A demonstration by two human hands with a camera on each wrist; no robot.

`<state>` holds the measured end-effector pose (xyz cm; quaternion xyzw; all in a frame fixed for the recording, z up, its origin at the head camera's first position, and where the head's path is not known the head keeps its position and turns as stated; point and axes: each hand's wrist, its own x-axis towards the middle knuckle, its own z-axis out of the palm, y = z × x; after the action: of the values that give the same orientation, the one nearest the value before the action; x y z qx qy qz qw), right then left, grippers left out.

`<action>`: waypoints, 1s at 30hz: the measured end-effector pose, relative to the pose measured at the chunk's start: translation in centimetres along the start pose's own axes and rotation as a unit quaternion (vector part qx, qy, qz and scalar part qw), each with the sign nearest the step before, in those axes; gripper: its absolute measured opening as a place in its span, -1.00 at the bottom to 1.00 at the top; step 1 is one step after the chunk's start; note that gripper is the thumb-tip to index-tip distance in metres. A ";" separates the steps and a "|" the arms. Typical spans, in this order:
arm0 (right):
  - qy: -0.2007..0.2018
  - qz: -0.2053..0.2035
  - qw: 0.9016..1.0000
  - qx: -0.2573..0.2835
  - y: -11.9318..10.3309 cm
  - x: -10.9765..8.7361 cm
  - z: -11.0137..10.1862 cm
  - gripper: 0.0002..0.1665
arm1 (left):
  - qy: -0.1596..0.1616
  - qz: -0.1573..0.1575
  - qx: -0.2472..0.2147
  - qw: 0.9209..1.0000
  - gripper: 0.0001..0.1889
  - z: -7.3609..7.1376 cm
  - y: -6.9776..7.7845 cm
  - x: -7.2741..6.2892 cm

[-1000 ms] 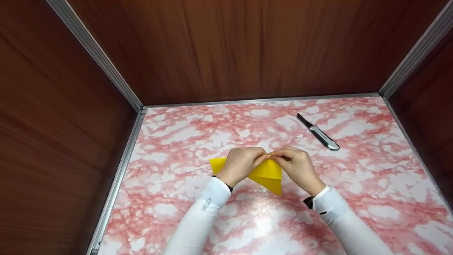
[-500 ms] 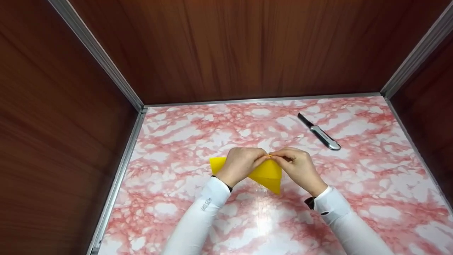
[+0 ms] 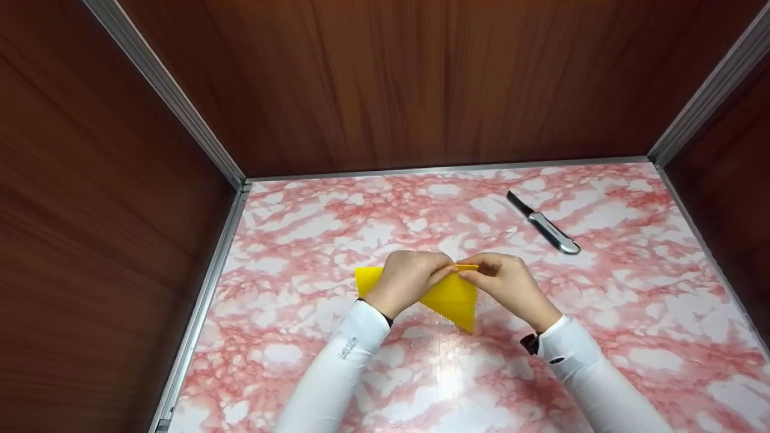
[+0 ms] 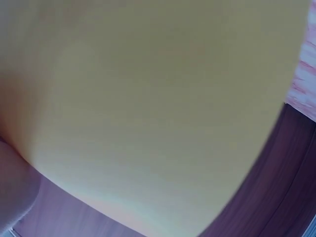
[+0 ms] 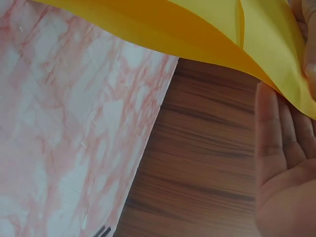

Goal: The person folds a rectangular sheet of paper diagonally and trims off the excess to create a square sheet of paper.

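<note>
A folded sheet of yellow paper (image 3: 454,294) is held up over the table in the head view, its lower corner pointing down toward the person. My left hand (image 3: 410,276) covers its middle and pinches the upper edge with thumb and fingers. At the paper's upper right, my right hand (image 3: 510,287) grips the same edge, thumb in front. Curved layers of the paper (image 5: 197,37) stand apart in the right wrist view, with straight fingers (image 5: 269,123) against their underside. Blurred yellow paper (image 4: 163,113) fills most of the left wrist view.
A folding-type knife with a black blade and silver handle (image 3: 550,231) lies on the table, beyond the right hand. The red-and-white marbled table (image 3: 289,355) is enclosed by brown wood-grain panels (image 3: 385,84) with metal edging.
My right thumb has moved slightly down, away from the left fingertips, and a strip of the paper's upper edge now shows above it. My left hand stays almost still.
</note>
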<state>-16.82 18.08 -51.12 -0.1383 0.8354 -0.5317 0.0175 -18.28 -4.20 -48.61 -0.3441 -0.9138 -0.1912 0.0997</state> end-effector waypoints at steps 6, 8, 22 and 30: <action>0.020 -0.003 1.000 -0.005 0.1 0.1 0.0 -0.88 | 0.005 0.010 0.006 1.000 -0.73 -0.2 0.1 0.1; 0.026 -0.017 1.000 -0.005 0.0 0.0 0.0 -0.92 | 0.001 0.011 0.003 1.000 -0.72 -0.3 0.0 0.1; 0.050 -0.035 0.998 -0.024 0.0 -0.4 -0.4 -0.95 | -0.063 -0.005 -0.056 0.996 -0.70 -1.3 -1.4 -1.1; 0.045 -0.033 0.998 -0.018 -0.1 -0.6 -0.4 -0.92 | -0.067 -0.009 -0.067 0.995 -0.70 -1.4 -1.6 -1.1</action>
<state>-16.31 18.50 -50.91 -0.1419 0.8399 -0.5223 -0.0399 -18.45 -6.59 -48.12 -0.3536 -0.9068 -0.2293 0.0134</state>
